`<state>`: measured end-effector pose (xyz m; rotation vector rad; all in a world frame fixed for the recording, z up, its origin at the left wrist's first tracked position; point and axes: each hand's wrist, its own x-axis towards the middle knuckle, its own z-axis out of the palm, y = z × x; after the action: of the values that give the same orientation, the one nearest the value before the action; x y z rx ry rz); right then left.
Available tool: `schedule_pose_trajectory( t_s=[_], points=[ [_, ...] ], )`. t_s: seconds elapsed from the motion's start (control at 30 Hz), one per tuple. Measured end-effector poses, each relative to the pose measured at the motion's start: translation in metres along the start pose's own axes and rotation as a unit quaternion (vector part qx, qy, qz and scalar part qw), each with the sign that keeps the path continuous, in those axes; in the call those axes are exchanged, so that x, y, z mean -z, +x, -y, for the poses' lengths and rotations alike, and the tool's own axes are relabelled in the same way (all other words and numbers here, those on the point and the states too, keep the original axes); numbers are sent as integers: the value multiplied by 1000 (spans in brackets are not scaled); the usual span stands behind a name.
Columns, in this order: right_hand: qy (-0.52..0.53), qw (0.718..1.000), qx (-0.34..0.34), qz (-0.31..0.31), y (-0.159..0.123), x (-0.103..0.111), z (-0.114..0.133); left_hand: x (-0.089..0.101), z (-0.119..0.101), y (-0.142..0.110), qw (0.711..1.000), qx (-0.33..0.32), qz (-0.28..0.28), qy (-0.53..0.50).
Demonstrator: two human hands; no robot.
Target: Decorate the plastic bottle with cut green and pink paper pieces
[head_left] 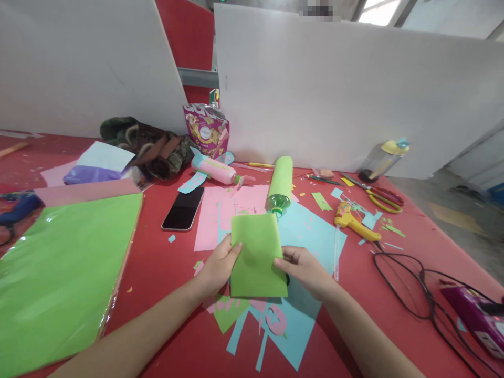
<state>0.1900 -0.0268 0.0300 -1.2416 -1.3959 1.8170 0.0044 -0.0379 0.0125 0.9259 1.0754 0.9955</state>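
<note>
A rectangular piece of green paper (258,257) is held up over the red table between both hands. My left hand (218,265) pinches its left edge, thumb in front. On the opposite edge, my right hand (305,268) grips it the same way, with a small dark curved thing showing just behind, too hidden to name. Beneath lie blue paper (311,231), pink paper (208,220) and cut scraps. Just beyond the held sheet lies a bottle (280,181) wrapped in green paper, its neck toward me. A pink paper-wrapped bottle with blue wings (214,170) lies behind a phone (184,209).
At the right are a yellow glue gun (356,223) with its black cord, scissors (380,199), a clear bottle (384,160) and a purple power strip (472,320). A stack of green paper (71,278) covers the left. A snack bag (207,130) stands by the white partition (346,94).
</note>
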Motion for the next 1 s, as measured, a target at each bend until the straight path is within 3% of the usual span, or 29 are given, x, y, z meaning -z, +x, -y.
schedule_pose_trajectory(
  t_s=[0.17, 0.33, 0.53, 0.73, 1.0],
  points=[
    [-20, 999, -5, -36, 2, -2, -1, 0, 0, -1, 999, -16, 20, 46],
    [-117, 988, -6, -99, 4, 1, -8, 1, -1, -2, 996, -28, 16, 85],
    [-34, 997, 20, -67, 2, -3, 2, 1, -1, -3, 991, -21, 48, 126],
    [-128, 980, -3, -152, 4, 0, -7, 1, 3, -4, 993, -2, 53, 101],
    [-60, 989, 25, -132, 5, -2, -6, -1, -1, -5, 990, 1, 75, 117]
  ],
)
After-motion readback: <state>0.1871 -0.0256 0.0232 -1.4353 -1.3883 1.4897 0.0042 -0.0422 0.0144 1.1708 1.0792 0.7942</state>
